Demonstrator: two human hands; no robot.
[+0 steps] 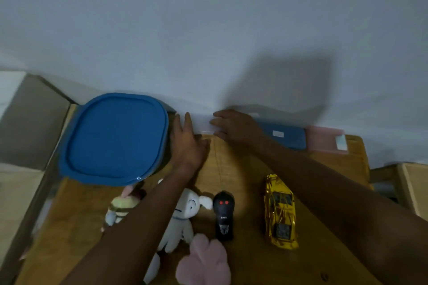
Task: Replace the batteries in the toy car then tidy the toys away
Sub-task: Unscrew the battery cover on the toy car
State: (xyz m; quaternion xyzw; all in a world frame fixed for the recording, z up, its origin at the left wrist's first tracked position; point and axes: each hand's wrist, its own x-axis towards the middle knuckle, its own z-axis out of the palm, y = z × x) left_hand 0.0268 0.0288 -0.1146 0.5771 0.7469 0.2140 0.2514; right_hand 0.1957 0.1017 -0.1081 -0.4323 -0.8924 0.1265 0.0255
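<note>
While both arms are stretching toward the far edge of the table [231, 169], the yellow toy car [281, 210] is lying untouched near the front right, well apart from either hand. The left hand [187, 141] is reaching out with straight fingers, holding nothing, its edge sitting beside a pale object [203, 124] against the wall. The right hand [234, 127] is resting its fingers on the other side of that object; the blur is hiding whether it is gripping or only touching it. What the object is, I cannot tell.

Judging from this, the job is looking barely started. No batteries are showing anywhere, and the car is giving no clear sign of an opened cover. The black remote control [223, 215] is standing just left of the car.

Nothing is looking tidied yet either. The white plush [183, 215], the pink plush [203, 259] and the small doll [120, 206] are all lying out at the front of the table, and the big blue-lidded box [113, 139] at the back left is sitting closed. Both the battery swap and the packing away are probably waiting to be done.
</note>
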